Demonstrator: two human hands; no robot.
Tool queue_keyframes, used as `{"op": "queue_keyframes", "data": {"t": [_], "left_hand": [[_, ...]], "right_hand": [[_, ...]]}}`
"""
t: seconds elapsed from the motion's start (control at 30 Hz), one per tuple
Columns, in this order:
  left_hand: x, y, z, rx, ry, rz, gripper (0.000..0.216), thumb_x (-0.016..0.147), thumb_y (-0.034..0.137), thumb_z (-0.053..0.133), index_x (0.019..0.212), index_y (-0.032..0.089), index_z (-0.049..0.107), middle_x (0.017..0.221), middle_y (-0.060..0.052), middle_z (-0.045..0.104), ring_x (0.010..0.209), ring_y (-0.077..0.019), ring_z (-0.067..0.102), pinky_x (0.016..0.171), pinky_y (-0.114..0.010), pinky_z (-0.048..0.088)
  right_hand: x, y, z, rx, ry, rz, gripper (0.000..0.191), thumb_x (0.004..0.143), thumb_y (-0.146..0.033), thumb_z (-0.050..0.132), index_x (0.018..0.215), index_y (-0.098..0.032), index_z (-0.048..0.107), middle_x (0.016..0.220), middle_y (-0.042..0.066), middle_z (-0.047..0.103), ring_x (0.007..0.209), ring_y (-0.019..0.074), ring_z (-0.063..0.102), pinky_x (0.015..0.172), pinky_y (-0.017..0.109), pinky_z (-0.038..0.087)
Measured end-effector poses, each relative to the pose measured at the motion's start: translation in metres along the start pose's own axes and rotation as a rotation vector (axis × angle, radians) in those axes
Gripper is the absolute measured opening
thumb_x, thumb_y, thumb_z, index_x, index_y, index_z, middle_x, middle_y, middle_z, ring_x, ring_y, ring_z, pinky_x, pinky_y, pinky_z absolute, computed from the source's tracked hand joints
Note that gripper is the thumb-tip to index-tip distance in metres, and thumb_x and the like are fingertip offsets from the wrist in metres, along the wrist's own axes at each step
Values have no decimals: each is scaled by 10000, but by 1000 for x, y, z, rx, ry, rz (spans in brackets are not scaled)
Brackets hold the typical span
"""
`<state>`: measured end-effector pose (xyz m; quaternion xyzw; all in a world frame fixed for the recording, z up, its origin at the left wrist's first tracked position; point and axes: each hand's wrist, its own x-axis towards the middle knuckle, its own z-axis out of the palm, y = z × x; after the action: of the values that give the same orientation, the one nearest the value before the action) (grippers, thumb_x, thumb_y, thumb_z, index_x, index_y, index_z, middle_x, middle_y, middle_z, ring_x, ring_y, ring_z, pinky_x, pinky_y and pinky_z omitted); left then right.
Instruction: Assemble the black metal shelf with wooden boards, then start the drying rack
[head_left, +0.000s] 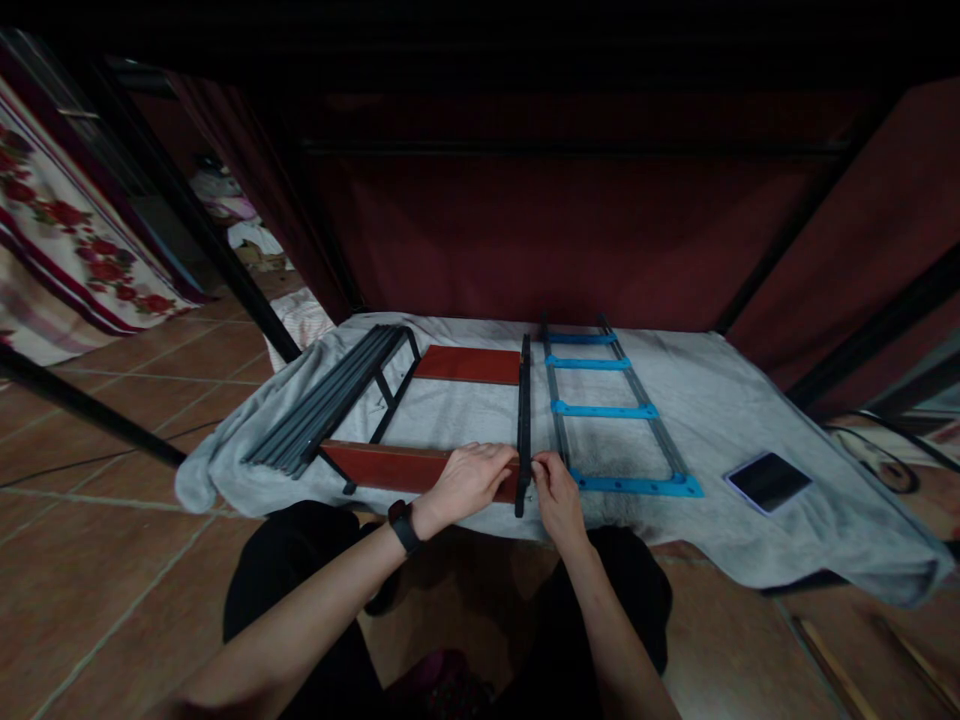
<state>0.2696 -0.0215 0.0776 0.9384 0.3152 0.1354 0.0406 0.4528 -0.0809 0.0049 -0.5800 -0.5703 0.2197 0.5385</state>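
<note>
From my remote seat, I have both hands at the near end of a black bar [525, 425] on the grey blanket [720, 400].
My left hand [471, 480] curls over the right end of the near reddish board [390, 468], beside the bar; I cannot tell how firmly its grip closes. My right hand [556, 492] draws its fingertips close together at the bar's other side, but I cannot tell what that grip pinches. A far reddish board [469, 365] also meets the bar. Grey tubes [330, 400] lie left, a blue-runged frame [604, 411] right, a phone [768, 482] farther right.
</note>
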Motion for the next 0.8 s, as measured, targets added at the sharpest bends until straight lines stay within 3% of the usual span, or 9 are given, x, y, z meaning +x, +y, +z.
{"op": "queue_keyframes", "data": {"t": [0.3,0.6,0.8], "left_hand": [[0,0,0,-5,-4,7,161,1017,189,567,1166,217,621,1061,-51,758,984,-232,718,887,-371,506],[0,1,-1,-11,4,5,156,1012,179,567,1153,223,617,1058,-53,752,992,-229,714,892,-361,507],[1,2,-2,-6,-16,-12,160,1011,177,573,1159,216,618,1062,-57,754,992,-232,714,894,-363,507]], "right_hand": [[-3,-5,-6,-13,-48,-17,274,1056,-449,416,1089,-251,603,1000,57,704,921,224,676,849,343,516],[2,-9,-7,-103,-87,-10,368,1086,-494,328,910,-274,565,862,24,652,840,221,653,780,333,484],[-4,-8,-8,-70,-89,-35,299,1077,-447,366,1116,-254,591,1037,57,710,961,227,693,871,350,518]]}}
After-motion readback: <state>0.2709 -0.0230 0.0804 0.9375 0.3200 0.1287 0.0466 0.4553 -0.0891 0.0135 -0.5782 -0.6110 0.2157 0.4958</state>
